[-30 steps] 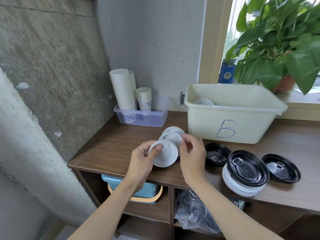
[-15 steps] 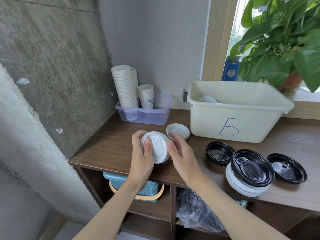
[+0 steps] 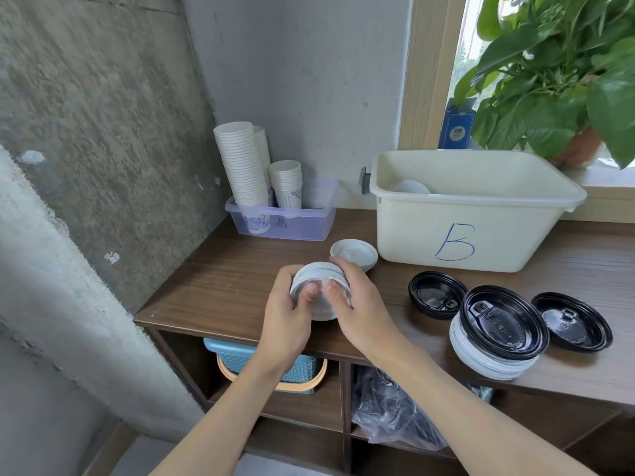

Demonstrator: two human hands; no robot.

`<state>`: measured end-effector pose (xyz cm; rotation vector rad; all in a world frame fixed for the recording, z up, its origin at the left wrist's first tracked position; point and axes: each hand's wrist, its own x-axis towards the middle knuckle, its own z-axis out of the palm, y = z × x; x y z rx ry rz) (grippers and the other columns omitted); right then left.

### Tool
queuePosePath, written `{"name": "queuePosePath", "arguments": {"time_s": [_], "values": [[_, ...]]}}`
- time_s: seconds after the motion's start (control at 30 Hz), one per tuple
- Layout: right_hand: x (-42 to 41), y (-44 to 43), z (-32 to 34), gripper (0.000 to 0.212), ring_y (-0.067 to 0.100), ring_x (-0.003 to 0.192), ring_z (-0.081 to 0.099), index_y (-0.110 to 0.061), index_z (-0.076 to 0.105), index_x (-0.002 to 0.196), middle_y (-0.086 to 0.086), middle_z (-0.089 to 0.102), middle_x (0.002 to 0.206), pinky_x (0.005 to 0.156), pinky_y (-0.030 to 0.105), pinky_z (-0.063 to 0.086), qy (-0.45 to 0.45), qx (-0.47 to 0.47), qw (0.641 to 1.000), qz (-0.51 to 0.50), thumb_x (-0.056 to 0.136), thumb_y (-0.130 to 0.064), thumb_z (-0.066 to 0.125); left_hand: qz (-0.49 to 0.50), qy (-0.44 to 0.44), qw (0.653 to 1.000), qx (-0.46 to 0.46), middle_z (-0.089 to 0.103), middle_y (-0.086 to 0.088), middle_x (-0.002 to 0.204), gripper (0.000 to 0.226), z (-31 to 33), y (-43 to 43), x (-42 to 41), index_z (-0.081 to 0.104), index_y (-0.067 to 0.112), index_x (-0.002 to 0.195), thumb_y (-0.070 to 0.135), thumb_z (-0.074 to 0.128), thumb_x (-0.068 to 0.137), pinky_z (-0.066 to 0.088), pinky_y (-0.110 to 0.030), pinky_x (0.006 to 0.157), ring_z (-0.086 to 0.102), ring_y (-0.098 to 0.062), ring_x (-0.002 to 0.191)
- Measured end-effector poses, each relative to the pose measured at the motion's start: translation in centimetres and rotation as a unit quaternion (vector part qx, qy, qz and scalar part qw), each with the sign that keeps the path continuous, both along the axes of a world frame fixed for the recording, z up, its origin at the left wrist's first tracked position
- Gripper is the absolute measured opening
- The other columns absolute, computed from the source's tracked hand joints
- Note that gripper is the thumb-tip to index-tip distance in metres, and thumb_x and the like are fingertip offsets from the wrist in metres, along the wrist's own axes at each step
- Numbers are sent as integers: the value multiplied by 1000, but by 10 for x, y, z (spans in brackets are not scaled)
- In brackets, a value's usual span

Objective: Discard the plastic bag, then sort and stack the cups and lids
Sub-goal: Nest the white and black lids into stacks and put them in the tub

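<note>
White lid stack (image 3: 319, 273) half hidden, your left hand (image 3: 287, 319) and right hand (image 3: 359, 309) both curled round it, near the table (image 3: 220, 290) front edge, wood showing leftward.

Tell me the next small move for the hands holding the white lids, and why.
Probably keep the small stack of white plastic lids in the left hand, free the right hand, and add the upturned white plastic lid just behind. Both hands grip the stack above the brown wooden counter, and that matching lid lies loose on it, close to the right hand.
</note>
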<state>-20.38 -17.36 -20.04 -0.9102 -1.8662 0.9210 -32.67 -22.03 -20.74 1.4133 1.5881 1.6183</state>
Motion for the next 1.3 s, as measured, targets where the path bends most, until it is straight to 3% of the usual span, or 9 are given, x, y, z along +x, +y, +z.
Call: {"name": "queuePosePath", "arguments": {"time_s": [0.17,0.37,0.5,0.57,0.7,0.87,1.1,1.23,1.3], "values": [[0,2,-3,34,7,106,51,-11,49,129,-5,56,116,84,1,34,-26,1,1000,-11,98,-24,49,4,27,1000,9,65,7,92,11,1,-2,2,56,20,104,11,54,99,45,-12,73,59,1,84],[0,3,-3,21,14,96,54,-10,54,116,-2,60,105,77,6,35,-30,10,999,-30,95,-11,51,26,67,997,16,61,8,84,10,-1,-2,8,54,18,97,9,58,96,41,-10,66,54,2,76],[1,5,-3,15,15,88,55,-10,57,107,0,63,97,72,8,37,-11,8,999,-46,94,-7,50,-9,108,994,5,63,18,105,20,-2,-4,9,55,21,118,27,53,99,42,-7,79,58,4,100],[1,5,-4,16,13,89,55,-11,57,108,-1,63,98,72,6,38,-6,6,999,-40,94,-8,51,-19,105,994,10,64,18,110,21,1,-4,10,57,25,119,26,51,100,42,-7,83,58,2,105],[-1,3,-2,20,7,93,54,-12,57,114,-6,61,100,77,3,36,13,-7,1000,-18,95,-11,53,34,76,996,21,66,15,91,10,1,-2,10,63,21,104,17,55,99,42,-8,72,60,0,88],[-2,5,-4,30,5,107,55,-15,54,126,-6,62,115,85,4,36,-6,-28,1000,-1,98,-25,49,71,26,997,11,65,8,87,8,3,0,8,61,17,97,11,56,97,41,-7,70,57,3,80],[-2,9,-6,30,10,103,53,-12,56,125,-3,62,113,77,-1,32,-20,-19,999,-33,96,-13,51,51,27,998,-2,58,5,78,10,5,0,12,55,12,88,4,58,94,39,-9,64,51,4,70],[-1,10,-5,29,12,103,55,-12,58,122,-1,64,113,78,3,35,-9,-11,998,-60,94,-9,51,12,66,998,18,61,12,87,4,4,-2,15,57,15,99,12,57,97,40,-8,71,56,4,81],[-1,9,-4,30,13,104,56,-11,60,121,0,64,112,85,11,39,-10,-4,998,-62,93,-4,50,-13,89,996,17,63,18,102,17,4,-4,16,58,20,114,21,56,97,40,-6,80,59,6,97]]}}
